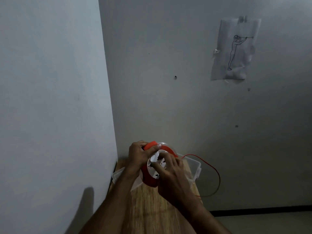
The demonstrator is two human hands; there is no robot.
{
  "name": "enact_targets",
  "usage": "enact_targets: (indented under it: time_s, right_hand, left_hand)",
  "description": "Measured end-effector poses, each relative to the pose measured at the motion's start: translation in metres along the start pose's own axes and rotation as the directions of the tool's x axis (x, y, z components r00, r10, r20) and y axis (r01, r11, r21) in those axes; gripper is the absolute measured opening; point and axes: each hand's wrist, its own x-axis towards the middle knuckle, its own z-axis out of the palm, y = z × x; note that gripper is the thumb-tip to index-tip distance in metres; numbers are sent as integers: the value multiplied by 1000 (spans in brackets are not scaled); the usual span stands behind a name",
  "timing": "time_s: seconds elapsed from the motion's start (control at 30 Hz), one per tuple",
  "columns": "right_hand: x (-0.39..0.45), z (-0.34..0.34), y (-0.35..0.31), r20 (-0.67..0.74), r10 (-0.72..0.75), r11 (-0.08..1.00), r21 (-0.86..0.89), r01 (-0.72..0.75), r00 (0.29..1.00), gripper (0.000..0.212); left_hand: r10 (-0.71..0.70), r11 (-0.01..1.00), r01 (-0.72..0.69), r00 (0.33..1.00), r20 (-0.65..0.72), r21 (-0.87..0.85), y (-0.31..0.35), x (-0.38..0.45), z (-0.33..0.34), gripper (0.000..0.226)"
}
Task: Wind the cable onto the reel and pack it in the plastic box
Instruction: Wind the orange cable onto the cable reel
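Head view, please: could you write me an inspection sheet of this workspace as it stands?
Surface: wooden table set in a wall corner.
Job's things: red reel with white face, held above the clear plastic box; box is open.
Clutter: nothing seen.
Hands: left hand grips the reel's red handle; right hand lies on the white face, fingers curled there.
Cables: red cable loops off the table's right side, not fully wound.
Surroundings: grey walls; taped sheet with a figure drawing; dark skirting along the floor.
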Motion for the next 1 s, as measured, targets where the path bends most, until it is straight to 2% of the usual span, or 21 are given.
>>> enact_targets:
  time_s: [0.07, 0.13, 0.3, 0.47, 0.53, 0.63, 0.7, 0.83, 0.93, 1.0]
  right_hand:
    - [-1, -2, 6, 135, -67, 996, -54, 74, 989, 72]
    - [1, -7, 10, 194, -141, 982, -99, 162, 971, 76]
    - [9, -17, 20, 219, -249, 955, -107, 277, 943, 75]
    - [14, -17, 20, 224, -247, 956, -104, 275, 943, 70]
    - [15, -12, 18, 213, -249, 956, -104, 275, 945, 61]
    - [20, -6, 20, 212, -239, 954, -130, 270, 948, 64]
    - [23, -4, 22, 161, -197, 972, -98, 214, 967, 66]
    - [28, -3, 11, 21, 17, 994, 112, -19, 1000, 59]
    - [27, 6, 2, -20, 194, 953, 242, -183, 981, 54]
    - [27, 12, -5, -41, 341, 890, 337, -308, 939, 52]
  left_hand:
    - [-12, 1000, 12, 1000, 27, -19, 2, 2, -3, 35]
    - [-19, 1000, 20, 998, 52, -18, 4, 3, -6, 36]
    - [-39, 999, 39, 991, 125, 2, 3, 3, -13, 36]
    - [-51, 999, 51, 983, 176, 3, 1, 3, -14, 43]
    - [-44, 999, 45, 984, 171, -5, 2, 2, -12, 41]
    - [-1, 1000, 0, 993, 120, 8, 2, 0, -10, 36]
    - [14, 1000, -13, 997, 76, -13, 1, -1, -9, 35]
    - [-12, 999, 12, 1000, 20, -39, 1, 0, -9, 37]
    - [-3, 1000, 3, 1000, 6, -28, 2, 0, -7, 35]
    - [7, 1000, -8, 1000, -25, -19, 3, -2, -6, 35]
